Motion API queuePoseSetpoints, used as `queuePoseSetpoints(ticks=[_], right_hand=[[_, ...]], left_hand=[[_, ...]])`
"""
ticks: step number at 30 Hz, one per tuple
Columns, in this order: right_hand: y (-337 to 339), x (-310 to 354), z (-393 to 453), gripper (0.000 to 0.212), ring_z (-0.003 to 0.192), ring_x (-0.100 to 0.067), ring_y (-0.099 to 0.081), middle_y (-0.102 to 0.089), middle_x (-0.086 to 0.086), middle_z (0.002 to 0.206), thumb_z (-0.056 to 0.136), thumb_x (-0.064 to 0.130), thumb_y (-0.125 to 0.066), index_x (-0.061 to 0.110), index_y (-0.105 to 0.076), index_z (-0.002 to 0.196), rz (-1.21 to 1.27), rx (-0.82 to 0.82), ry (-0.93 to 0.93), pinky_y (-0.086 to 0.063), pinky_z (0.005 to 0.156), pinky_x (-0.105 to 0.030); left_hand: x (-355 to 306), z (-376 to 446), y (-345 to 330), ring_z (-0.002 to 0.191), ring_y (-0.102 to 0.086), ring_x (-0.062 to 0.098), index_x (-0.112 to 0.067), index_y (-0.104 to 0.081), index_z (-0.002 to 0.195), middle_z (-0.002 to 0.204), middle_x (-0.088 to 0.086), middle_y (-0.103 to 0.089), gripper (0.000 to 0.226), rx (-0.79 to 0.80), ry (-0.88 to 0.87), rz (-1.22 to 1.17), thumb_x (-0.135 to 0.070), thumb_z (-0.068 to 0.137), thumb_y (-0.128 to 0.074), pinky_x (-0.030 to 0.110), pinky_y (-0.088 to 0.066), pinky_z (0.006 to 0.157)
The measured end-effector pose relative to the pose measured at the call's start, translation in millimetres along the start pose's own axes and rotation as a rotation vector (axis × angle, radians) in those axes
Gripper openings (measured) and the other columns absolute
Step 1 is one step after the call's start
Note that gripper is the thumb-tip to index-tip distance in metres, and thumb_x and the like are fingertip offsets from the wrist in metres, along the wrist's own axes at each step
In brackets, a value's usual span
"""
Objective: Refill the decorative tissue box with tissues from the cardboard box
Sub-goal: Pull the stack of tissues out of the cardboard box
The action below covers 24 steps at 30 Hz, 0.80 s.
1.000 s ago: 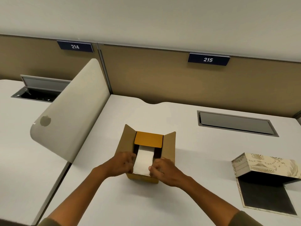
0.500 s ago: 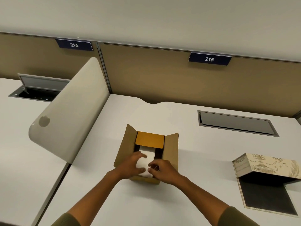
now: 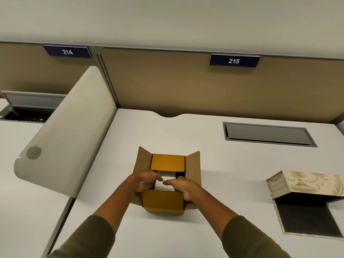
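Observation:
An open brown cardboard box (image 3: 193, 170) stands in the middle of the white desk, all its flaps folded out. A white stack of tissues (image 3: 166, 180) shows inside it. My left hand (image 3: 144, 180) and my right hand (image 3: 183, 187) both reach into the box from the near side, fingers curled down along the two sides of the stack, thumbs almost meeting over it. How firmly they hold it is hidden by the box. The decorative tissue box (image 3: 305, 185), cream with a gold pattern, sits at the right, tipped up over its dark base (image 3: 307, 220).
A rounded beige divider panel (image 3: 70, 131) rises at the left of the desk. A grey cable hatch (image 3: 268, 135) is set into the desk at the back right. Tan partition walls with signs 214 and 215 close the back.
Both hands have gone deeper into the cardboard box, down the sides of the tissue stack. The near flap now hangs folded out toward me. The view has dropped closer to the box.

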State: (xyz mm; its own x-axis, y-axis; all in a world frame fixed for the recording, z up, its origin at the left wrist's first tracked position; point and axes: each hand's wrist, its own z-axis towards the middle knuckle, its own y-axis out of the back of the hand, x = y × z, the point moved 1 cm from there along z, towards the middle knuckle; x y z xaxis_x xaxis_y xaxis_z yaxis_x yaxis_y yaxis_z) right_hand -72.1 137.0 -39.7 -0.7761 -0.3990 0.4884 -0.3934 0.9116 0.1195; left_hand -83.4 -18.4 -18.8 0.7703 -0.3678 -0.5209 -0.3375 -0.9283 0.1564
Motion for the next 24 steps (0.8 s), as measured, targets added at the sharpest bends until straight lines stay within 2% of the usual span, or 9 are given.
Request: queuePoseSetpoints(ticks=[2, 5, 7, 12, 15, 20, 24], right_hand=[[2.5, 2.6, 6.4, 0.094, 0.135, -0.033, -0.045, -0.044, -0.014, 0.150, 0.078, 0.042, -0.079, 0.012, -0.028, 0.150, 0.076, 0.085, -0.068, -0.040, 0.112, -0.045], [6.1, 5.3, 11.5, 0.094, 0.116, -0.035, -0.063, -0.055, -0.018, 0.138, 0.075, 0.033, -0.083, 0.011, -0.030, 0.149, 0.202, 0.173, -0.152, -0.051, 0.102, -0.045], [7.1, 6.5, 16.5, 0.091, 0.109, -0.035, -0.067, -0.059, -0.019, 0.133, 0.076, 0.031, -0.083, 0.012, -0.031, 0.148, 0.217, 0.190, -0.187, -0.053, 0.099, -0.045], [7.1, 7.2, 33.8, 0.093, 0.129, -0.034, -0.053, -0.053, -0.016, 0.143, 0.073, 0.041, -0.083, 0.012, -0.035, 0.147, 0.116, 0.144, -0.210, -0.044, 0.110, -0.045], [6.5, 10.1, 37.9, 0.091, 0.132, -0.034, -0.050, -0.050, -0.016, 0.146, 0.073, 0.042, -0.082, 0.012, -0.037, 0.147, 0.087, 0.134, -0.198, -0.041, 0.111, -0.047], [6.6, 10.5, 44.3, 0.084, 0.131, -0.035, -0.048, -0.047, -0.015, 0.147, 0.076, 0.037, -0.081, 0.014, -0.040, 0.145, 0.048, 0.092, -0.164, -0.043, 0.110, -0.049], [7.6, 9.3, 47.2, 0.082, 0.129, -0.036, -0.051, -0.051, -0.016, 0.143, 0.075, 0.036, -0.082, 0.014, -0.042, 0.144, 0.081, 0.111, -0.162, -0.044, 0.109, -0.049]], left_hand=[[-3.6, 5.4, -1.1, 0.142, -0.033, 0.035, -0.004, -0.036, 0.143, 0.154, 0.019, -0.031, 0.068, 0.009, 0.031, 0.028, -0.025, 0.088, -0.069, 0.039, -0.037, 0.111], [-7.1, 14.6, -1.3, 0.145, -0.027, 0.034, -0.006, -0.028, 0.148, 0.159, 0.016, -0.024, 0.077, 0.041, 0.078, 0.028, -0.028, 0.087, -0.070, 0.040, -0.035, 0.115], [-7.8, 20.5, -2.0, 0.145, -0.027, 0.033, -0.009, -0.029, 0.149, 0.160, 0.015, -0.023, 0.076, 0.065, 0.103, 0.038, -0.031, 0.088, -0.068, 0.042, -0.034, 0.116], [-7.5, 31.3, -5.5, 0.135, -0.043, 0.031, -0.016, -0.041, 0.145, 0.151, 0.013, -0.040, 0.071, 0.070, 0.182, 0.087, -0.043, 0.085, -0.066, 0.045, -0.041, 0.111], [-8.4, 35.6, -5.4, 0.123, -0.055, 0.030, -0.017, -0.049, 0.139, 0.140, 0.014, -0.052, 0.064, 0.063, 0.199, 0.086, -0.045, 0.083, -0.066, 0.046, -0.046, 0.107], [-9.3, 44.2, -4.4, 0.120, -0.056, 0.028, -0.016, -0.048, 0.140, 0.136, 0.011, -0.055, 0.064, 0.074, 0.201, 0.032, -0.046, 0.085, -0.065, 0.042, -0.048, 0.105], [-9.1, 45.8, -6.6, 0.130, -0.048, 0.028, -0.015, -0.046, 0.141, 0.146, 0.011, -0.047, 0.069, 0.040, 0.184, 0.010, -0.044, 0.083, -0.069, 0.040, -0.042, 0.108]])
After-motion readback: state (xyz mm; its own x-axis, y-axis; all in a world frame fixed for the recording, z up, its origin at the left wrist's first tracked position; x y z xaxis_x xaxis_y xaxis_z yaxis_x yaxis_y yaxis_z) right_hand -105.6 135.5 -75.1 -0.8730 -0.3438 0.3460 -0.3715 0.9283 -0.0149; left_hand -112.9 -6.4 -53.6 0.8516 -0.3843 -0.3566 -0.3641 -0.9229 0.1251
